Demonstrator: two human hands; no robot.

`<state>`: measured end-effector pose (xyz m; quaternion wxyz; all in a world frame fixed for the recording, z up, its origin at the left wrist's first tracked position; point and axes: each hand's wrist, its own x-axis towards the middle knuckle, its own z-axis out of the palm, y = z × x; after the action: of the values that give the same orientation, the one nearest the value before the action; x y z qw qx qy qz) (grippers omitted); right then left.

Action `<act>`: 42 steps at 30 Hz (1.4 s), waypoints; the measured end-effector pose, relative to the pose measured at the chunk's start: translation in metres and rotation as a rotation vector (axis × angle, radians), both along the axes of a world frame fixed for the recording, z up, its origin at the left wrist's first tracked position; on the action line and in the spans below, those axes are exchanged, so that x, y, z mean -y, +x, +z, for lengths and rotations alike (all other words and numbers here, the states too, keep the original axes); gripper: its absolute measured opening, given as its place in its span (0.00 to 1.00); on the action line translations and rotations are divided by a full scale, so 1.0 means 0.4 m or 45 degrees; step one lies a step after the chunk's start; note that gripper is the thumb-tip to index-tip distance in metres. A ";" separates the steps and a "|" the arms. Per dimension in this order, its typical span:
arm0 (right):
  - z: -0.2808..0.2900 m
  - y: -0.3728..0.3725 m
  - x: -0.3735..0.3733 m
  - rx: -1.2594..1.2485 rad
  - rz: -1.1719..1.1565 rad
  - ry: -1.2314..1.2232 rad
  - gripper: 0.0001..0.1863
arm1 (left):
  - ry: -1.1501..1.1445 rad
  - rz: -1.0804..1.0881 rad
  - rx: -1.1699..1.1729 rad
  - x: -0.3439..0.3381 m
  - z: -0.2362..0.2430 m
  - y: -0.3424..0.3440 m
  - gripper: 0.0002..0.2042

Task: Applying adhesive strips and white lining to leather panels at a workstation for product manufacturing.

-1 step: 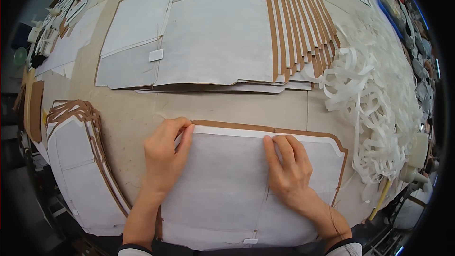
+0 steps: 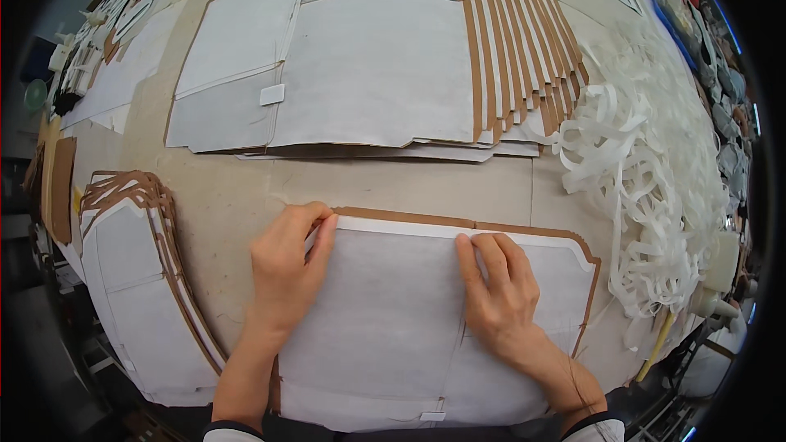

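In front of me lies a fabric panel (image 2: 377, 303) with a grey-white backing and a brown border. Along its far edge, just inside the border, runs a narrow white strip (image 2: 401, 227). My left hand (image 2: 288, 258) is closed at the far left corner, thumb and forefinger pinching the strip's end and the panel edge there. Farther right, my right hand (image 2: 503, 290) is closed on the same strip, thumb and bent fingertips pressed down near its middle. A small white tag (image 2: 432, 416) shows at the panel's near edge.
Beyond the panel sits a fanned stack of larger white-backed, brown-edged pieces (image 2: 385, 65). Another stack of narrower pieces (image 2: 135, 278) lies at the left. At the right is a tangled heap of white strips (image 2: 655, 172), with a yellow stick (image 2: 657, 346) below it.
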<state>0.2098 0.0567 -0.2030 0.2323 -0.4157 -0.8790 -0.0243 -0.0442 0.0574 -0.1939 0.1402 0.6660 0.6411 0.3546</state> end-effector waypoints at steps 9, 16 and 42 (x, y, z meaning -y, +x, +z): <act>0.004 -0.114 -0.009 -0.123 0.147 -0.186 0.26 | 0.057 -0.035 -0.093 0.003 -0.008 -0.005 0.06; 0.003 -0.182 -0.025 -0.184 0.228 -0.212 0.25 | 0.083 -0.012 -0.082 0.005 -0.013 -0.007 0.06; -0.005 -0.238 -0.036 0.017 0.250 -0.109 0.25 | -0.314 0.323 0.633 0.061 -0.006 -0.050 0.04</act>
<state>0.1146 0.0713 -0.2051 0.2098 -0.3370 -0.9172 0.0334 -0.0640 0.0328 -0.1963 0.3272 0.4514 0.7034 0.4409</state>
